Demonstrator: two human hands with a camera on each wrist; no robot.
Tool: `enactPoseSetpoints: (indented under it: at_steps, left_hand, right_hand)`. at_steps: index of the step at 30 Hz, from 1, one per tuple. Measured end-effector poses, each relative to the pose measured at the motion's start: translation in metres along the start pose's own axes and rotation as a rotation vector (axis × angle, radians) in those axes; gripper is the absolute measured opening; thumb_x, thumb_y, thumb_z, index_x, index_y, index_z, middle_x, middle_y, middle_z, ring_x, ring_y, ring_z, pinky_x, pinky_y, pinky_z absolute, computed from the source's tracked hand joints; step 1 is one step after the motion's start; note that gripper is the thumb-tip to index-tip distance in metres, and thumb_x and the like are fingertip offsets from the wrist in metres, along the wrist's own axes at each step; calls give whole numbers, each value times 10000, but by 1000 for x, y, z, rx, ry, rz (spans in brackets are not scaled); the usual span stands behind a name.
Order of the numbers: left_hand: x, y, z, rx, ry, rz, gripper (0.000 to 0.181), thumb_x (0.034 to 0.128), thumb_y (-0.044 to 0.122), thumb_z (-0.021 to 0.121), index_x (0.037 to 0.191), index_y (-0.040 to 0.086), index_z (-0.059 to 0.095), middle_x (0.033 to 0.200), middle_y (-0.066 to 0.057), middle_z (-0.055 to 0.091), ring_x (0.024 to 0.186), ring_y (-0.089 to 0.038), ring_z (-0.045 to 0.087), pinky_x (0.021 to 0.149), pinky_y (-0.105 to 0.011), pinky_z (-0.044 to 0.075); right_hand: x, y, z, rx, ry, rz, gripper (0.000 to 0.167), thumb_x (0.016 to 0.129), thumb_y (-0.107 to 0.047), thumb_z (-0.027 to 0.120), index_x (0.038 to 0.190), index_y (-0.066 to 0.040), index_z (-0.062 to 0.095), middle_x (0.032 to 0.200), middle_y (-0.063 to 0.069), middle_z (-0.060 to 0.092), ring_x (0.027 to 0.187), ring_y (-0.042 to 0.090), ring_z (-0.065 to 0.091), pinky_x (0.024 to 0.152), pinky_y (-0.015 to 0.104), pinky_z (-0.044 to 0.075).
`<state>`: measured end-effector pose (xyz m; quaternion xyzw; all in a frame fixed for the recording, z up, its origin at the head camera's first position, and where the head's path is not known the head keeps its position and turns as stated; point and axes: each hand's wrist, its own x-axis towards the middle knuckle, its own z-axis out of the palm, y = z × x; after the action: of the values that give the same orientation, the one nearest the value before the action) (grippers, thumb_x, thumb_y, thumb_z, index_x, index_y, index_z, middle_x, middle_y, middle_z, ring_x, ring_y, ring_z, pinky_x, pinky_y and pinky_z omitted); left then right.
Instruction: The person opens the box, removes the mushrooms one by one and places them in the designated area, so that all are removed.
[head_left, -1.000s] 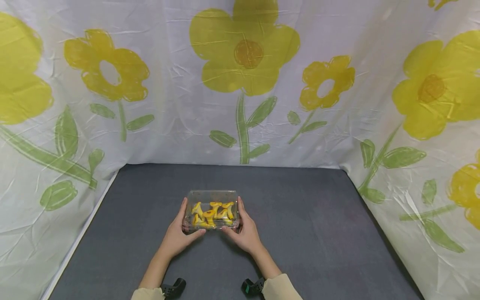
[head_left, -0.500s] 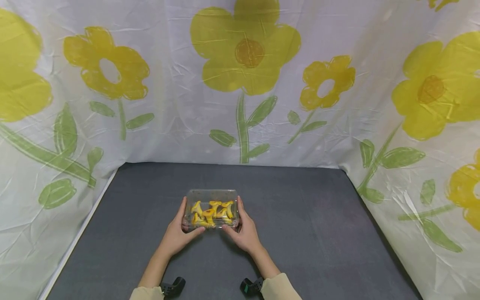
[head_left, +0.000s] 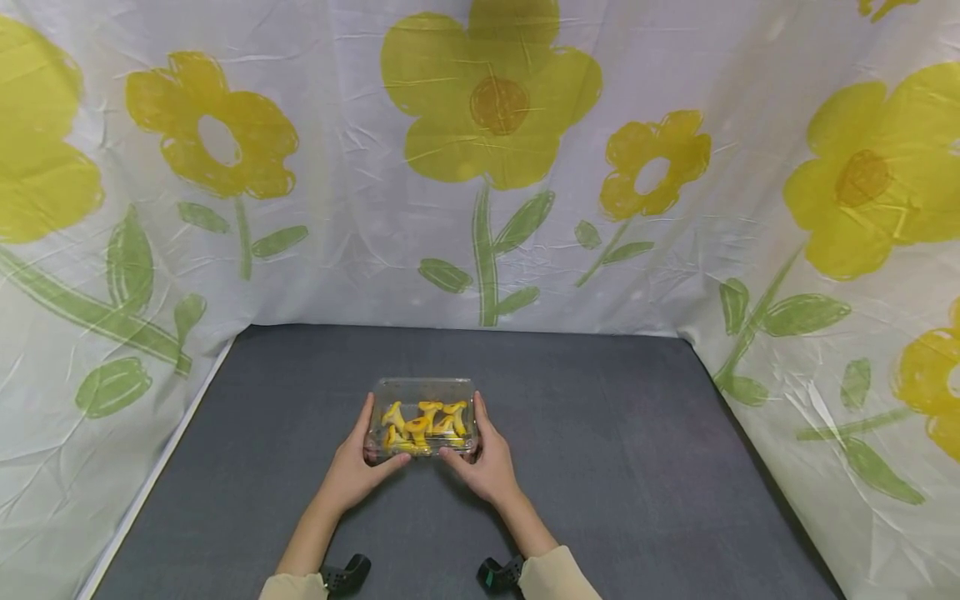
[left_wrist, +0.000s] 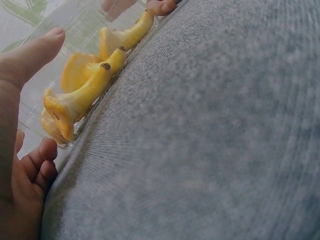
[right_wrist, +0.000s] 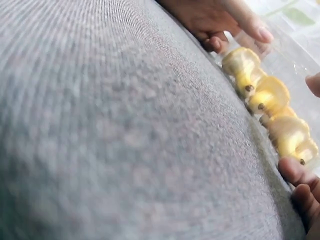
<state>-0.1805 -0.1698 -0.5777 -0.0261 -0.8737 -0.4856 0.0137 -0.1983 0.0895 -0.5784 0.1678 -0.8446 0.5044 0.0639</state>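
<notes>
A clear plastic box (head_left: 420, 389) sits near the middle of the dark table, with several yellow trumpet-shaped mushrooms (head_left: 417, 428) inside. My left hand (head_left: 357, 469) grips its left side, thumb along the near edge. On the opposite side my right hand (head_left: 491, 469) grips it the same way. The left wrist view has the mushrooms (left_wrist: 85, 95) behind the clear wall, with curled fingers (left_wrist: 42, 162) low at the box's base. In the right wrist view, curled fingers (right_wrist: 295, 172) likewise lie by the bottom edge. Whether the lid is fastened I cannot tell.
A dark grey cloth covers the table (head_left: 600, 433). White curtains (head_left: 345, 250) printed with yellow flowers stand along the back and both sides. A black strap-like device (head_left: 348, 575) is on the left wrist, and a similar device (head_left: 498, 575) on the right.
Both hands keep hold of the box, which stays nearly in place. The right thumb has slid very slightly left along the near edge. The head view has shifted a little.
</notes>
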Motion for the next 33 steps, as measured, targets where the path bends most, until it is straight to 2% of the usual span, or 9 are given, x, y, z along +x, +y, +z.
enactPoseSetpoints:
  at_steps: [8,16,18,20,23,30,33]
  left_hand:
    - [-2,0,1,-5,-3,8,1222,881,405,887,1732,251,23,714,14,384,632,-135,375,624,-300,366]
    - [-1,1,1,5,-1,-17,1225,880,432,883,1732,255,21,787,-17,410,691,-161,414,665,-317,381]
    - [0,2,1,9,-2,-26,1229,877,436,884,1731,262,19,814,-26,423,708,-164,427,676,-322,387]
    - [0,2,1,14,-2,-33,1231,874,443,885,1731,268,18,850,-34,441,730,-166,441,691,-329,394]
    - [1,2,1,23,0,-38,1235,871,452,885,1731,272,18,902,-61,468,763,-172,457,716,-345,402]
    - [-1,2,1,47,8,-30,1232,873,448,883,1732,252,22,1131,-165,582,815,-184,488,765,-370,437]
    - [-1,3,1,51,3,-31,1235,872,453,880,1732,247,18,1129,-161,579,818,-189,487,766,-378,437]
  right_hand:
    - [-2,-1,6,-36,37,-23,1021,928,-375,796,1695,-44,210,798,-40,610,611,-32,510,609,217,488]
    - [-2,3,8,-71,65,-63,975,959,-413,754,1688,-29,233,851,34,624,650,-13,511,647,234,493]
    - [-2,3,8,-84,81,-79,945,964,-388,744,1681,-20,251,971,91,685,717,34,542,701,279,513]
    - [-2,1,8,-92,97,-92,917,963,-352,735,1673,-8,268,1163,170,715,815,95,574,771,342,530]
    - [-3,-1,8,-90,107,-106,885,963,-303,722,1667,2,281,1424,246,633,929,176,583,851,410,531]
    - [-3,-2,6,-75,92,-128,851,972,-245,709,1659,21,284,1538,248,542,968,227,604,864,409,525]
    - [-3,-1,5,-68,79,-125,844,978,-246,695,1661,20,278,1599,231,474,1198,295,652,996,477,530]
